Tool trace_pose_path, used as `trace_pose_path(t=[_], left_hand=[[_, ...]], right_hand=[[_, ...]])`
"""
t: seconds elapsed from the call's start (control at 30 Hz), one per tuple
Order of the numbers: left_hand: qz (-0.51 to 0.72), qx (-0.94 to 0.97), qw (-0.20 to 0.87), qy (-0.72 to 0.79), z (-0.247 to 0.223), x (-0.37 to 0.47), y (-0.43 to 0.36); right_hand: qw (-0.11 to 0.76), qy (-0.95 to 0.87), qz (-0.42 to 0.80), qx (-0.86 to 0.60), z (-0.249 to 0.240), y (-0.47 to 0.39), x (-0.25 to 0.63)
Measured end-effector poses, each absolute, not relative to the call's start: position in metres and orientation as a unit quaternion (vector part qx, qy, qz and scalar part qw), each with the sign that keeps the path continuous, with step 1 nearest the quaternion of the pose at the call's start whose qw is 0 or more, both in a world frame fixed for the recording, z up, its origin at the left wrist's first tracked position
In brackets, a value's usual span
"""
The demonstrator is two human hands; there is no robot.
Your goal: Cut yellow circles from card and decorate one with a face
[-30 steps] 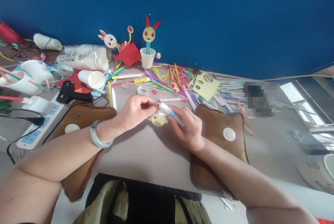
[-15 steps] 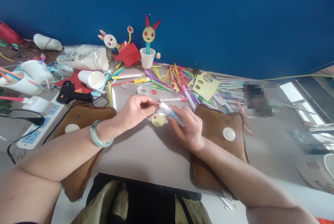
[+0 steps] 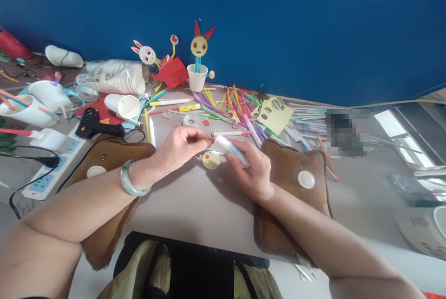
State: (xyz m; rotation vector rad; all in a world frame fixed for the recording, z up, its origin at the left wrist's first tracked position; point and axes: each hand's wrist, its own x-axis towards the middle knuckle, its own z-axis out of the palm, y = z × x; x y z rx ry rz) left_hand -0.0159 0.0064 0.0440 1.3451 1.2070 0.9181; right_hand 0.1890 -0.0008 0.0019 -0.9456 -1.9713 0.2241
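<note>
My right hand (image 3: pixel 251 169) is wrapped round a white glue stick (image 3: pixel 232 148) with a blue label, its tip pointing up and left. Thumb and forefinger of my left hand (image 3: pixel 181 148) pinch a tiny red piece (image 3: pixel 212 140), probably paper, close beside that tip. Whether the two touch, I cannot tell. Below them on the table lies a yellow paper disc (image 3: pixel 211 161) bearing one red dot; its upper edge is partly hidden. My left wrist wears a pale green bangle (image 3: pixel 135 178).
Brown cushions (image 3: pixel 296 206) lie under both forearms. Behind are a white tape roll (image 3: pixel 190 120), markers, many coloured pipe cleaners (image 3: pixel 223 104) and punched yellow paper (image 3: pixel 275 115). A black glue gun (image 3: pixel 99 123), power strip (image 3: pixel 52 169) and paper cups (image 3: pixel 114 78) stand left. A rabbit-eared paper figure (image 3: pixel 198 48) rises from a cup.
The glue stick's tip has moved slightly right, away from the red piece, with my right hand. My left hand has barely moved.
</note>
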Motion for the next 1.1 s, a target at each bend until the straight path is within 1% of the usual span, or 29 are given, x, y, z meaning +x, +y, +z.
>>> trace_pose_path(t=[0.17, 0.3, 0.4, 0.57, 0.77, 0.93, 1.0, 1.1], left_hand=[[0.386, 0.572, 0.532, 0.491, 0.0442, -0.0158, 0.0056], [0.390, 0.558, 0.533, 0.503, 0.0472, -0.0154, 0.0051], [0.391, 0.549, 0.530, 0.515, 0.0487, -0.0153, 0.0054], [0.386, 0.556, 0.535, 0.506, 0.0468, -0.0151, 0.0056], [0.386, 0.555, 0.547, 0.494, 0.0419, -0.0144, 0.0059], [0.389, 0.565, 0.536, 0.492, 0.0433, -0.0165, 0.0057], [0.394, 0.565, 0.529, 0.495, 0.0442, -0.0174, 0.0057], [0.394, 0.561, 0.528, 0.502, 0.0448, -0.0180, 0.0061]], right_hand=[[0.447, -0.808, 0.082, -0.374, 0.0007, 0.0022, 0.1895], [0.469, -0.780, 0.065, -0.408, 0.0016, 0.0037, 0.1892], [0.486, -0.775, 0.063, -0.400, 0.0026, 0.0009, 0.1887], [0.476, -0.782, 0.101, -0.390, 0.0027, -0.0022, 0.1886], [0.464, -0.796, 0.112, -0.373, 0.0007, -0.0003, 0.1891], [0.456, -0.785, 0.103, -0.408, 0.0015, 0.0015, 0.1880], [0.459, -0.761, 0.118, -0.443, 0.0038, 0.0018, 0.1875], [0.457, -0.732, 0.186, -0.470, 0.0089, 0.0004, 0.1872]])
